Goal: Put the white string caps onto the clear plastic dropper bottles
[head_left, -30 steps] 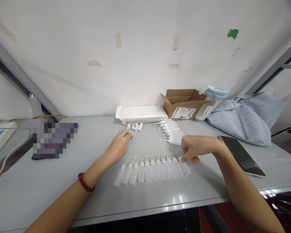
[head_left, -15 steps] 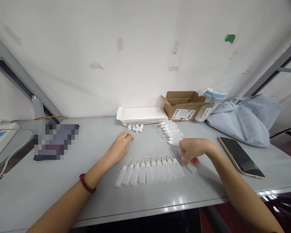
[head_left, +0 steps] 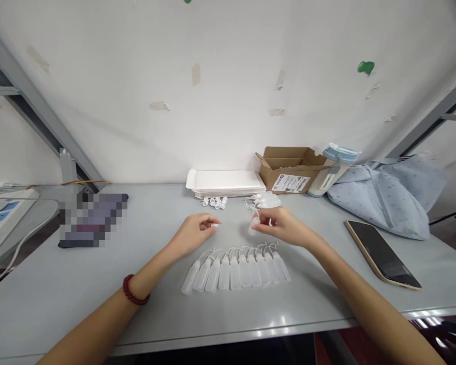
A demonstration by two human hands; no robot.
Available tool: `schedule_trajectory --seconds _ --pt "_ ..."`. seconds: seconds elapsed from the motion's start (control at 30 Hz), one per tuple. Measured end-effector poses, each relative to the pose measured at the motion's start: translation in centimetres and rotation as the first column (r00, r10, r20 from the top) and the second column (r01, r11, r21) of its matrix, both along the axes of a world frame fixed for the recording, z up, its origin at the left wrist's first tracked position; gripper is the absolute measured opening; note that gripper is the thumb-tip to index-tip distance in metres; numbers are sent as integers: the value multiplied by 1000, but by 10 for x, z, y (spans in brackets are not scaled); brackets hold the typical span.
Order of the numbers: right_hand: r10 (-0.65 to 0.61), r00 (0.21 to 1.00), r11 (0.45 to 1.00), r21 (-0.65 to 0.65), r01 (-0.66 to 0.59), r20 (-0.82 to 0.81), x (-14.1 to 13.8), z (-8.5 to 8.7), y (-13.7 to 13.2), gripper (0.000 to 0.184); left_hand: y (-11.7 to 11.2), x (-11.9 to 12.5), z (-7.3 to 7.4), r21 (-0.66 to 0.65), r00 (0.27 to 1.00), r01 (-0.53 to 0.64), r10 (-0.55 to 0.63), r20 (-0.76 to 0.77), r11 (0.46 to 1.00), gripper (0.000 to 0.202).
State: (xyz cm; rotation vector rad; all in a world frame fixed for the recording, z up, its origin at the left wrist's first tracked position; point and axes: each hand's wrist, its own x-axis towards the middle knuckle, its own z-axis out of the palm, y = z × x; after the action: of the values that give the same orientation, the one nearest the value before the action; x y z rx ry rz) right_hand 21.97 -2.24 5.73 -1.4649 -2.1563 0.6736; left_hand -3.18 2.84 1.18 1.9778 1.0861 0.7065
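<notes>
My left hand [head_left: 193, 232] is closed in a pinch on a small white needle cap [head_left: 215, 224], whose thin dark tip points right. Across from it, my right hand [head_left: 283, 226] grips a small translucent squeeze bottle [head_left: 253, 227] between thumb and fingers; the fingers partly cover it. In front of both hands lies a fanned row of similar squeeze bottles [head_left: 234, 272], their thin tethers curling toward the back. Behind my right hand is a pile of more bottles [head_left: 269, 201], partly hidden. Several loose white caps [head_left: 216, 203] sit beyond my left hand.
A stack of white flat boxes [head_left: 228, 180] stands by the wall, beside an open cardboard box [head_left: 292, 172] and a tumbler [head_left: 329, 175]. Rightward are a blue bag [head_left: 376, 200] and a phone [head_left: 383, 253]. A power strip [head_left: 3, 218] lies far left.
My right hand has moved left and back from the row's right end, carrying the bottle. The left hand has shifted slightly right and turned, bringing the needle cap into view.
</notes>
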Motion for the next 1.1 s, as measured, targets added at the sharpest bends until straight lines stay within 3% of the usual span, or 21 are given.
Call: schedule_trajectory --seconds 0.07,0.1,0.23,0.43,0.67,0.93,1.1 --pt "28 998 999 44 -30 48 -11 -10 2 19 -10 7 10 -255 986 15 28 164 967 19" --pt "45 997 997 54 -49 61 -15 -14 2 18 -16 10 14 -324 971 20 59 231 946 20" --pt "82 994 993 83 -88 75 -24 -25 4 17 -30 22 21 -431 927 39 129 353 902 22" --pt "114 980 986 100 -131 163 -29 -32 5 20 -33 28 15 -394 918 27 133 373 919 20" --pt "116 952 974 156 -164 282 -36 -20 -8 22 -39 30 17 -257 870 42 91 485 965 18" --pt "144 930 958 189 -217 338 -40 -16 -17 21 -43 26 23 -304 871 73 87 484 950 18" --pt "116 947 984 98 -151 301 -36 -19 -17 24 -42 24 26 -316 864 76 96 494 946 16"
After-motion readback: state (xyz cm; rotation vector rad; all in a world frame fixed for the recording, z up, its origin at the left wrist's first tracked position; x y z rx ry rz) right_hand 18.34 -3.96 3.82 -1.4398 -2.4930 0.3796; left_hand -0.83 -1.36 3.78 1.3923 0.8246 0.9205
